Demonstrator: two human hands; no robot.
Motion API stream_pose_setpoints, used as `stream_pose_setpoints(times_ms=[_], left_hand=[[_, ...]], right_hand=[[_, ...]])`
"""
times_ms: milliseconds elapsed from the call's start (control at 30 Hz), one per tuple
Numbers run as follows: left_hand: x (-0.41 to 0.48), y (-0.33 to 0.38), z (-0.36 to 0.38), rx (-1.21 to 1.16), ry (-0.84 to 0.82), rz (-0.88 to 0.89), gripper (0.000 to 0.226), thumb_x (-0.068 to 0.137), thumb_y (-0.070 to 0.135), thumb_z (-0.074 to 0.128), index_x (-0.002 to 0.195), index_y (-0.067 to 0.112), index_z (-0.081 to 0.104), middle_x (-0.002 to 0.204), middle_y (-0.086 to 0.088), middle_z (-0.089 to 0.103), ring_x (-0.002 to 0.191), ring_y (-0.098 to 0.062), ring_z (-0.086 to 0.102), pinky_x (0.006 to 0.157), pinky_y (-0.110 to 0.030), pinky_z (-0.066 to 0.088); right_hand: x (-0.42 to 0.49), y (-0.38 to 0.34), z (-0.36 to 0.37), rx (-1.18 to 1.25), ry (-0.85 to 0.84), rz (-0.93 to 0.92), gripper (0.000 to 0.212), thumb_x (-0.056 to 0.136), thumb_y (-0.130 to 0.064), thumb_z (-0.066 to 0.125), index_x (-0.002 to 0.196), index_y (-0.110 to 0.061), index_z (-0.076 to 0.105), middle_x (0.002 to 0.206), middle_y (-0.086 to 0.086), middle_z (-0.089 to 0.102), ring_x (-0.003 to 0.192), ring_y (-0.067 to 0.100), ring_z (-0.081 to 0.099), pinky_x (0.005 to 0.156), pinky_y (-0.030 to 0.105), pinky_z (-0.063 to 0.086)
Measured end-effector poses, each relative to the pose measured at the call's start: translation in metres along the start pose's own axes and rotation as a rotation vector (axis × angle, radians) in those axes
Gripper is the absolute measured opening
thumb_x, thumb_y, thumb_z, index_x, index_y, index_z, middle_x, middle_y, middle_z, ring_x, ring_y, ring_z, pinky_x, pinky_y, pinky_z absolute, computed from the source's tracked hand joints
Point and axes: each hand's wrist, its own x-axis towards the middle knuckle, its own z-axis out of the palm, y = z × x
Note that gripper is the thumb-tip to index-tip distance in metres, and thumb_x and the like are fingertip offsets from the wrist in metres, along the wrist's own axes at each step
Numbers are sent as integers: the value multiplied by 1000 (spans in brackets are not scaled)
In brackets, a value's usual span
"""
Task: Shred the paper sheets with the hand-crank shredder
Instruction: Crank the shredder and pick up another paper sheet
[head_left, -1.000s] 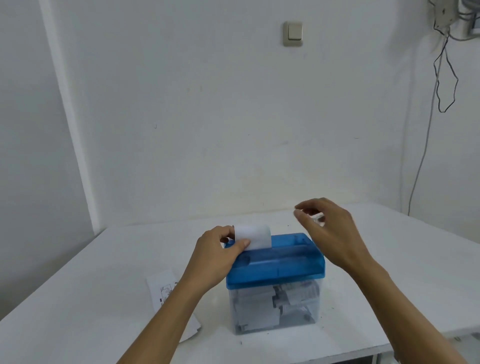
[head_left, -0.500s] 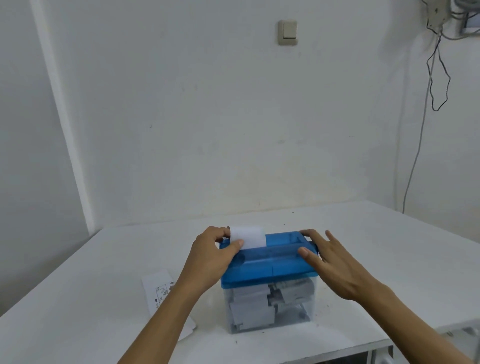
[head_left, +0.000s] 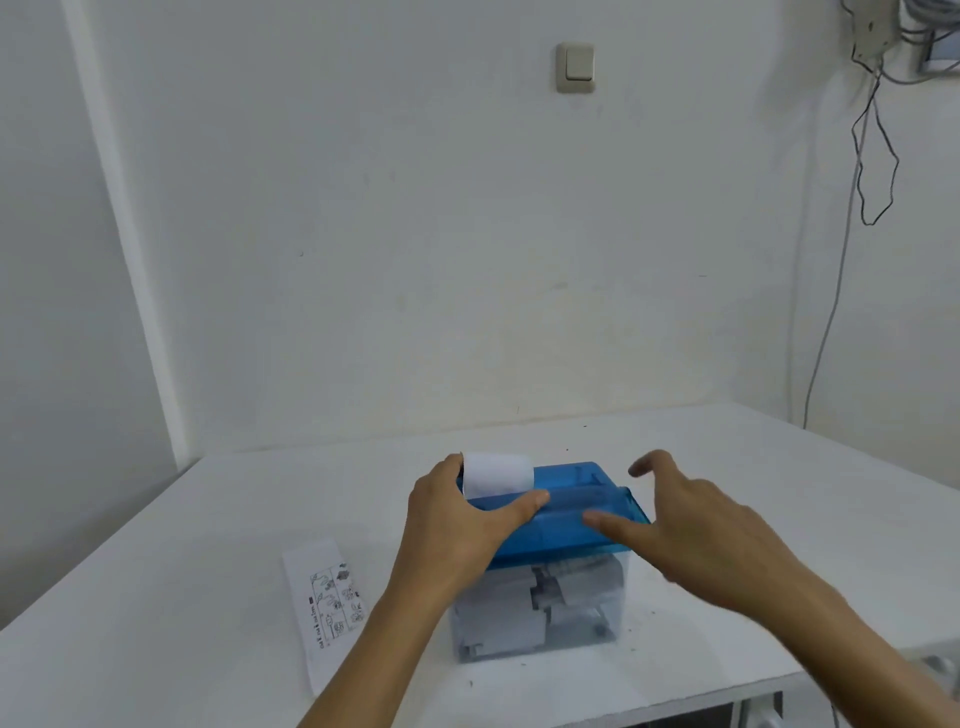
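A hand-crank shredder (head_left: 571, 491) stands on the white worktop (head_left: 208, 519) near its front edge. A paper sheet (head_left: 496, 473) is mostly fed into the slot, and shreds fill the clear bin (head_left: 545, 618). The left hand (head_left: 457, 525) clamps the lid's left end. The right hand (head_left: 696, 530) hovers with its fingers (head_left: 649, 462) spread, holding nothing. A printed sheet (head_left: 327, 603) lying toward the left edge likely waits its turn, so the job looks partway done.

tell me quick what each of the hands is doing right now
Left hand: grips the blue lid, thumb in front, fingers behind the paper sheet.
Right hand: open, fingers spread by the lid's right end, holding nothing.
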Motion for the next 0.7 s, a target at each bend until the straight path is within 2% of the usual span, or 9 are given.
stream_pose_setpoints(times_ms=[67,133,200,267,367,433,500,600,700], left_hand=[[4,-2,0,46,-9,8,73,51,86,70,95,28,61,93,14,65,90,-9,62,77,-37,58],[5,-4,-2,59,-30,7,79,49,90,67,95,26,64,93,12,66,88,-11,63,76,-39,58],[5,-5,-2,28,-52,9,73,53,85,71,94,25,65,91,10,67,85,-10,64,74,-39,58],[4,-5,-4,2,-65,19,66,57,79,75,93,24,65,91,10,68,82,-8,64,72,-36,59],[2,-2,-5,-21,-87,30,54,63,69,80,95,30,63,94,14,66,83,-3,62,66,-20,56],[1,0,-6,-36,-95,28,57,61,70,79,98,31,60,96,15,64,85,-4,61,61,-14,51],[1,0,-6,-49,-104,29,65,53,77,75,97,32,58,98,14,62,88,-5,60,61,-14,49],[2,-1,-5,0,-124,25,77,39,90,67,95,39,51,103,17,57,94,-5,56,72,-20,52],[5,-5,-4,107,-115,25,87,33,101,59,96,40,50,101,19,55,93,-4,55,83,-33,56]], right_hand=[[5,3,-14,16,-75,-70,72,74,-69,70,126,-39,31,82,-8,62,70,9,63,59,22,54],[14,8,-27,94,-126,-138,62,74,-50,82,119,-38,41,74,-6,65,66,5,63,57,19,53],[26,10,-36,162,-72,-170,44,75,-50,80,103,-36,49,68,-8,64,59,3,60,51,17,46],[44,7,-36,184,61,-188,34,78,-59,71,90,-32,52,70,-10,61,60,5,58,54,16,43],[76,4,-18,156,291,-218,38,89,-59,58,76,-25,52,66,-7,59,59,13,54,53,25,42],[97,5,-1,193,361,-227,40,93,-53,58,71,-21,50,64,-6,57,57,14,52,55,29,44],[113,9,20,326,342,-179,47,94,-49,59,63,-16,46,55,-4,52,50,11,48,55,30,42],[116,22,56,509,205,-12,57,95,-51,56,53,-15,42,46,-1,44,44,12,40,53,28,39],[90,35,86,669,119,76,57,98,-44,55,58,-4,57,52,10,62,48,16,57,51,29,50]])
